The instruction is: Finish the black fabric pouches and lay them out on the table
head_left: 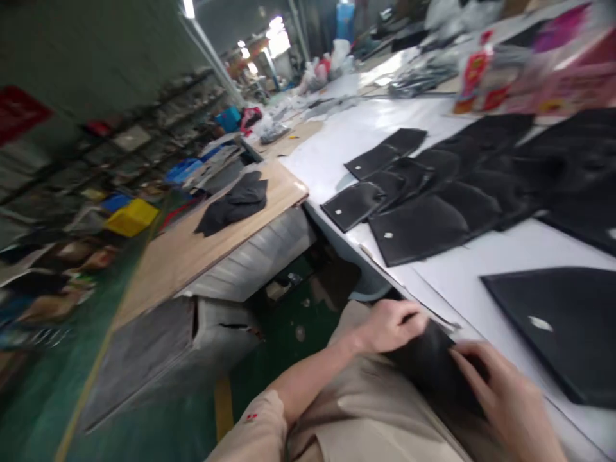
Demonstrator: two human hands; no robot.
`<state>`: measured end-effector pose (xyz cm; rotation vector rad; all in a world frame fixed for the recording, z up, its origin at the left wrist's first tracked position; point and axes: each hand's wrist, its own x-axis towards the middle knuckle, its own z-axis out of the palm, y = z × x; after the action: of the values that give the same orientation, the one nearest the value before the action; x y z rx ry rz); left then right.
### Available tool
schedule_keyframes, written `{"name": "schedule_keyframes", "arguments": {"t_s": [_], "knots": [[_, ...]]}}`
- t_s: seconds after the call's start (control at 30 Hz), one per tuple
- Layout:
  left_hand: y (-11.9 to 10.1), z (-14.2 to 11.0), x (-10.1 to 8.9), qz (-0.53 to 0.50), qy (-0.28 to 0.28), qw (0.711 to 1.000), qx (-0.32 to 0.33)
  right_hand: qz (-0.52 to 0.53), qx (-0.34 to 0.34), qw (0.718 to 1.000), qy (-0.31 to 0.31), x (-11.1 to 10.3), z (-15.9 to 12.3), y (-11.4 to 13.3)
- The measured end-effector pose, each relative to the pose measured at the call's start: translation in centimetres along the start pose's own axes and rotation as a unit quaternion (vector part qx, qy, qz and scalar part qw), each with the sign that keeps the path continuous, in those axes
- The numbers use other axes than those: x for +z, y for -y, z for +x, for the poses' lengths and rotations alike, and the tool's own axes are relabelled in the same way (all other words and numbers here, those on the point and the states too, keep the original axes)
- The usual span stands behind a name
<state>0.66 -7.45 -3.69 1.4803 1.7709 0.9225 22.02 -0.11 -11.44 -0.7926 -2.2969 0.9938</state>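
Head view: left hand (400,326) and right hand (500,382) pinch a black piece (428,359), fingers nearly closed; panels (418,228) already lie at two o'clock on the tabletop (447,276).

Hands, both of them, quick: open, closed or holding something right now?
Left hand: closed, holding the black piece by its edge.
Right hand: partly curled against the same piece; too blurred to tell whether it grips.

From afar I am viewing a white table (332,144): black pieces (418,224) lying overlapped, a single piece (577,340) lying apart from them, a red bottle (473,77) standing behind. Adjacent, a wooden table (163,263): dark cloth (235,204) lying crumpled. Below, green floor (264,359) is bearing yellow lines (223,410).
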Motion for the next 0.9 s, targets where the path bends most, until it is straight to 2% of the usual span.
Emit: {"name": "schedule_keyframes", "arguments": {"t_s": [0.03,0.23,0.37,0.47,0.63,0.77,0.9], "knots": [[0.0,-0.1,-0.1,-0.008,-0.008,1.0,-0.008,0.0,0.013,1.0,0.016,-0.3,0.1,0.8],[0.4,0.0,0.1,-0.042,-0.018,0.998,-0.044,0.077,0.011,0.997,-0.001,-1.0,0.8,3.8],[0.3,0.0,0.1,-0.019,-0.009,0.998,-0.054,0.133,0.0,0.991,-0.016,-1.2,0.3,4.0],[0.0,0.1,0.0,-0.026,-0.001,0.998,-0.054,0.152,0.02,0.988,-0.029,-1.1,0.3,3.7],[-0.4,0.2,0.0,-0.029,0.02,0.999,-0.039,0.135,0.089,0.985,-0.061,-0.8,0.9,3.7],[-0.8,0.2,-0.1,-0.012,0.024,0.999,-0.03,0.106,0.077,0.99,-0.054,-0.7,1.5,4.2],[-1.3,0.2,-0.2,0.007,0.03,0.999,-0.021,0.107,0.086,0.986,-0.091,0.0,1.7,4.4]]}}
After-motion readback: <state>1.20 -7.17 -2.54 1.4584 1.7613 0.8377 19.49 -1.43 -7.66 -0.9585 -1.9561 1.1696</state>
